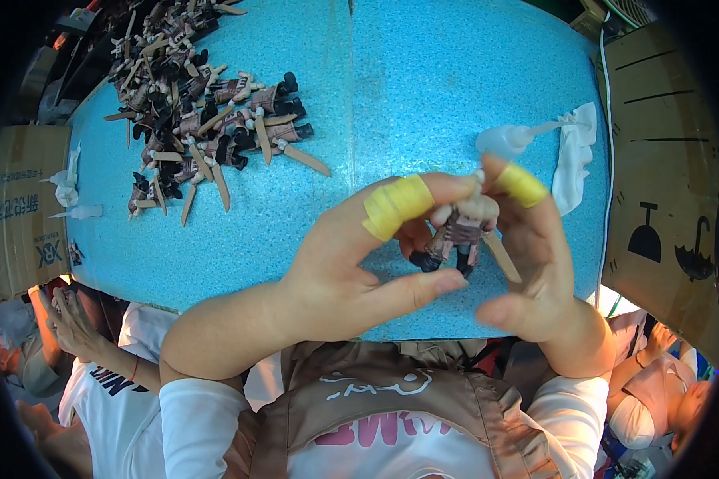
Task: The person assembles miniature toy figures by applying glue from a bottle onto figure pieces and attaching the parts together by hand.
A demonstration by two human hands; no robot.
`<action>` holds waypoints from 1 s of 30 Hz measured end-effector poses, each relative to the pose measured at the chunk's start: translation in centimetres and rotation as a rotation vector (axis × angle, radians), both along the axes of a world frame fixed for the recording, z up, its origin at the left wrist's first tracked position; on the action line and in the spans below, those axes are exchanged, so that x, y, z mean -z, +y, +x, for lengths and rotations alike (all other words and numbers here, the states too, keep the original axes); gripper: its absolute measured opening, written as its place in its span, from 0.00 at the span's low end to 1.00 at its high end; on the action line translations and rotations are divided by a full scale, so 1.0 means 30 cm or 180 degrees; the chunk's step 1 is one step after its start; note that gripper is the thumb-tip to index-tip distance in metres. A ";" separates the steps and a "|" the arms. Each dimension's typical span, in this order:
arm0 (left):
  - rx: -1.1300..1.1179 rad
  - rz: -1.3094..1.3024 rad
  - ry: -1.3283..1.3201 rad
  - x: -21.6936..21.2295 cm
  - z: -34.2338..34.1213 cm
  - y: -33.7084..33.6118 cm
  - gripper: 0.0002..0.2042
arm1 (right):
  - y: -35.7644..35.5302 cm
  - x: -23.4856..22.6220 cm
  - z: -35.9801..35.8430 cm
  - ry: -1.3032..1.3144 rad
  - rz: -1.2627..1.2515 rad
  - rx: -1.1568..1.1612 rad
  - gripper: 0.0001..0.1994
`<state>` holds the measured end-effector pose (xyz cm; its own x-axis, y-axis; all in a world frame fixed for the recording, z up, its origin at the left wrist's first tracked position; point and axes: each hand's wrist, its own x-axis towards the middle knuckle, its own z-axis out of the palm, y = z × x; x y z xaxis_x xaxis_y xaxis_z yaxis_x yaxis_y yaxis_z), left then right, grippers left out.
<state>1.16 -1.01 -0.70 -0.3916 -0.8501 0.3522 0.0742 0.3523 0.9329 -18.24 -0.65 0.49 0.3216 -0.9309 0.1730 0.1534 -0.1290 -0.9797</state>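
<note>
Yellow tape wraps one finger on each of my hands. Just right of centre, above the blue table (455, 96), my left hand (351, 263) and right hand (535, 263) both pinch a small figure (459, 231). It has a pale torso, a brown striped lower body and dark feet pointing toward 7 o'clock. My left taped finger and thumb close on it from 9 o'clock; my right fingers press it from 3 o'clock, beside a tan blade (502, 255) that slants toward 5 o'clock. At 10 o'clock lies a pile of figures (208, 120) with blades, well apart from my hands. At 2 o'clock a clear glue bottle (503, 140) rests just beside a white cloth (575, 152). Cardboard boxes (663, 160) stand at 3 o'clock.
</note>
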 end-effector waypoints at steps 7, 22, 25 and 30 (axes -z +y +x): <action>0.0760 0.1940 0.1014 -0.059 -0.014 0.019 0.43 | -0.049 -0.017 -0.010 0.1746 -0.1773 0.0360 0.18; 0.0841 0.2643 0.1173 -0.058 -0.022 0.026 0.34 | -0.020 -0.020 0.004 0.2197 -0.2582 0.0384 0.20; 0.0839 0.2537 0.1222 -0.050 -0.028 0.023 0.34 | -0.021 -0.023 0.000 0.2187 -0.2520 0.0348 0.20; 0.0737 0.2630 0.1376 -0.059 -0.018 0.010 0.33 | -0.033 -0.036 0.008 0.2027 -0.2471 0.0265 0.22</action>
